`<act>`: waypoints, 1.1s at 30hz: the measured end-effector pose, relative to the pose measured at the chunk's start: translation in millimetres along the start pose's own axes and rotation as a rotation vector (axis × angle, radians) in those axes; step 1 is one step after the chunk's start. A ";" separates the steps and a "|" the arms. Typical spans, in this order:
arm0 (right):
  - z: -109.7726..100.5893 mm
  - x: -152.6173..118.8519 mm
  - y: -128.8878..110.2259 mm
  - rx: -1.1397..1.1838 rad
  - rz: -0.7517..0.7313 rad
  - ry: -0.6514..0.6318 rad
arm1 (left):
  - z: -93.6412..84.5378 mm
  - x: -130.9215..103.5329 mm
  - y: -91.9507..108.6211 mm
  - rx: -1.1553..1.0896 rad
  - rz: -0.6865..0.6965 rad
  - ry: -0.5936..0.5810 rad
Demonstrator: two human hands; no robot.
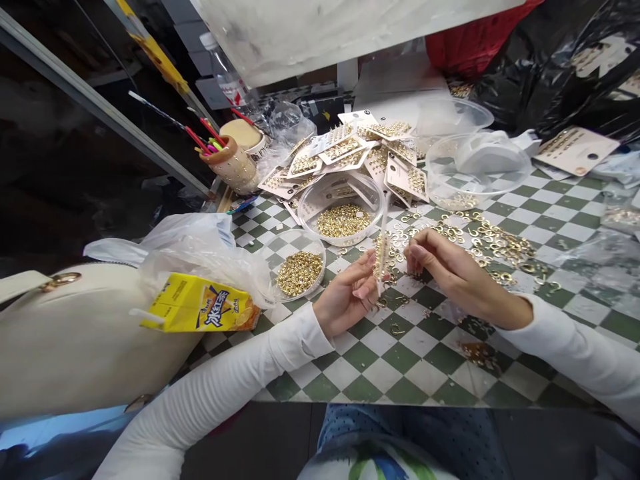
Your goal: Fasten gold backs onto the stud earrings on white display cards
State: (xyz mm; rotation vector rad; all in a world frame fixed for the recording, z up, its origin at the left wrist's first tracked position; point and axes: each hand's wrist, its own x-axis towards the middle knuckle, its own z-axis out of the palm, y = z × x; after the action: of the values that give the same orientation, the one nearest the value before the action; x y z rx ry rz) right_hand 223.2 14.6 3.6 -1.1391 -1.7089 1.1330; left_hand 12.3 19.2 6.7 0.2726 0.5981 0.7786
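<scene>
My left hand grips an earring card, held upright and seen nearly edge-on, with gold pieces along its face. Just right of the card, my right hand is closed over the table, its fingertips pinched together; whatever is between them is too small to make out. Loose gold hook-shaped pieces lie scattered beyond and around my right hand. Behind my left hand stand a clear tub of small gold pieces and a shallower clear dish of gold pieces.
Filled earring cards are heaped at the back. A pen pot and a bottle stand back left. A yellow drink carton and cream bag sit left. Clear containers and black plastic occupy the back right.
</scene>
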 end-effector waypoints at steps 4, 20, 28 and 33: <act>0.5 9.2 -17.9 -0.033 -0.116 0.064 | 8.3 -4.7 3.5 -0.206 -0.058 0.032; 24.5 7.2 -11.7 -0.263 -0.576 0.381 | 1.3 -3.0 4.7 -0.393 -0.152 -0.001; 25.7 7.0 -9.5 -0.195 -0.596 0.344 | 1.3 -3.3 5.2 -0.402 -0.171 -0.052; 25.8 7.4 -8.6 -0.217 -0.611 0.367 | 1.4 -2.3 5.4 -0.450 -0.188 -0.033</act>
State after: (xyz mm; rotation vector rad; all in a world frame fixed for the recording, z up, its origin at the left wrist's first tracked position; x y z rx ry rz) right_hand 195.0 13.4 4.9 -0.7928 -1.7320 0.3464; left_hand 8.8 21.3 11.1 -0.1818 0.3965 0.7036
